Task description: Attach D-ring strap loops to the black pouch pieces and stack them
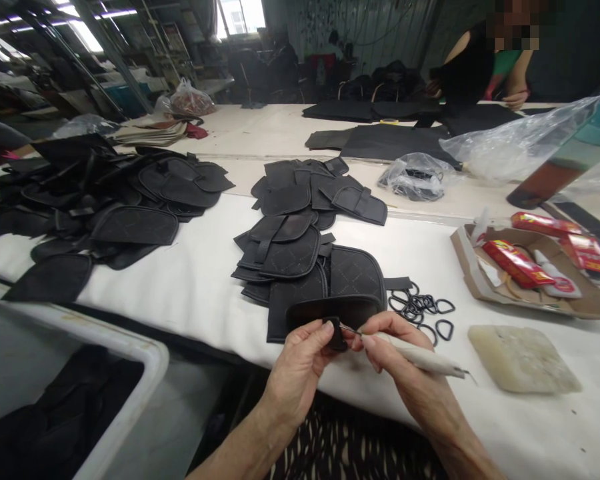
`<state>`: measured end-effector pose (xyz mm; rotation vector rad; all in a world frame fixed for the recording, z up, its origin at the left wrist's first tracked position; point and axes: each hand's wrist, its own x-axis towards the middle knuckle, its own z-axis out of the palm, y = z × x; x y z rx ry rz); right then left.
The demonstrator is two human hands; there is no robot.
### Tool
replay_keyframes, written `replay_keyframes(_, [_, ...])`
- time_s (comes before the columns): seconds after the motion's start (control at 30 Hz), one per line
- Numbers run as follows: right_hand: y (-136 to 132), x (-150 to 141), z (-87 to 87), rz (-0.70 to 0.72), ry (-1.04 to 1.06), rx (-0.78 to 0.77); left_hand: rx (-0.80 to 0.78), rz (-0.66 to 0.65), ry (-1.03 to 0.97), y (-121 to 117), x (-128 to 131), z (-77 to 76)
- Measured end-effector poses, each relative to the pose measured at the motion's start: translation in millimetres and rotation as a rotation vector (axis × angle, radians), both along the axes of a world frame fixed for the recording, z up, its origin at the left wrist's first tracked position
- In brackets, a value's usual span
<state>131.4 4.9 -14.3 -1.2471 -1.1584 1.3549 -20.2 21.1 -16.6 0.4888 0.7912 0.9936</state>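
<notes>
Between thumb and fingers, my left hand [303, 360] pinches the black strap end of a black leather piece [325, 309]. My right hand [400, 357] grips a pale-handled awl [425, 356], its thin metal tip pointing left at the strap. Whether the tip has gone into the strap I cannot tell. Just beyond the hands lies a pile of black stitched leather pieces [290, 250], some with straps. Black D-rings [415, 303] are heaped to the right of that pile.
At the right are a yellowish block [523, 359], a cardboard tray [530, 305] with red boxes, and a bottle [555, 167]. More black pieces [105, 193] are heaped on the left, above a white bin [155, 360]. Across the table stands a person [500, 73].
</notes>
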Motion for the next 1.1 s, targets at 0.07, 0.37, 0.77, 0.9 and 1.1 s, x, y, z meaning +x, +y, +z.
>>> replay_keyframes(0.07, [1,6,4.2,0.062,-0.124,0.019,-0.015,0.029,0.0,-1,2,0.8])
replay_keyframes(0.37, [-9,29,16.4,0.031,-0.279,0.251,-0.088,0.143,0.063,-2,5,0.9])
replay_keyframes(0.77, [-35,39,19.2,-0.135,-0.27,0.207,-0.119,0.17,0.0,-2,5,0.8])
replay_keyframes(0.9, [-39,40,30.4,-0.137,-0.311,0.137,-0.213,0.167,-0.035,-4,2,9.8])
replay_keyframes(1.1, [-43,49,21.0,-0.138,-0.384,0.062,-0.25,0.238,-0.036,40,-43,53.7])
